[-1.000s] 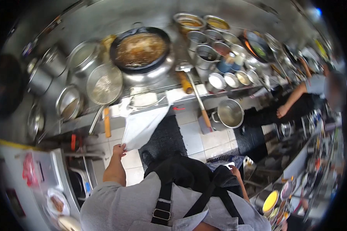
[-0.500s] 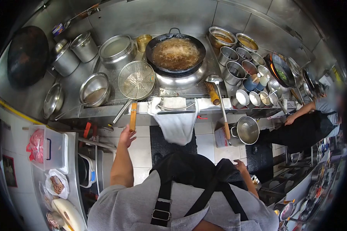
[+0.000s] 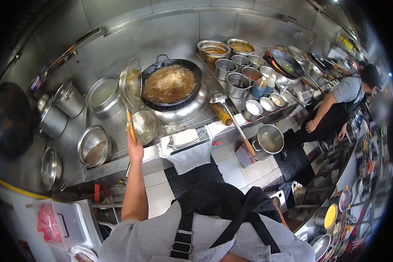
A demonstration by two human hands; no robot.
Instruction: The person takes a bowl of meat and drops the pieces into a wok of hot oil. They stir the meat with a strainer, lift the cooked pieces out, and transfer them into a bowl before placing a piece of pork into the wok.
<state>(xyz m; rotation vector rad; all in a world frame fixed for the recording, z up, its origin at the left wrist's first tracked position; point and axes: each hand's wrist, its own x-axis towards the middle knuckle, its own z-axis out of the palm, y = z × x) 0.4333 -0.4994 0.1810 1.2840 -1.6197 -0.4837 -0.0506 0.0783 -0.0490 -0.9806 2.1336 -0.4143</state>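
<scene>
My left hand (image 3: 136, 150) is closed around the wooden handle of a wire strainer (image 3: 129, 89), which is raised and tilted almost edge-on, left of the wok. Below it a round perforated skimmer (image 3: 146, 126) lies on the counter. The black wok (image 3: 192, 94) holds bubbling brown liquid and sits on a round metal burner stand. My right hand (image 3: 275, 202) is low at my right side, mostly covered by the dark apron, and its fingers cannot be made out.
Steel pots (image 3: 102, 97), a bowl (image 3: 94, 144) and a lid stand to the left. A ladle (image 3: 231, 113) and a bamboo brush (image 3: 221, 114) lie right of the wok, near seasoning containers (image 3: 238, 85). A pot (image 3: 270, 139) stands by the counter front. A co-worker (image 3: 345, 96) is at the right.
My left hand has taken hold of the strainer's handle and lifted it off the counter, uncovering the skimmer. The view has turned right, and the co-worker shows more fully.
</scene>
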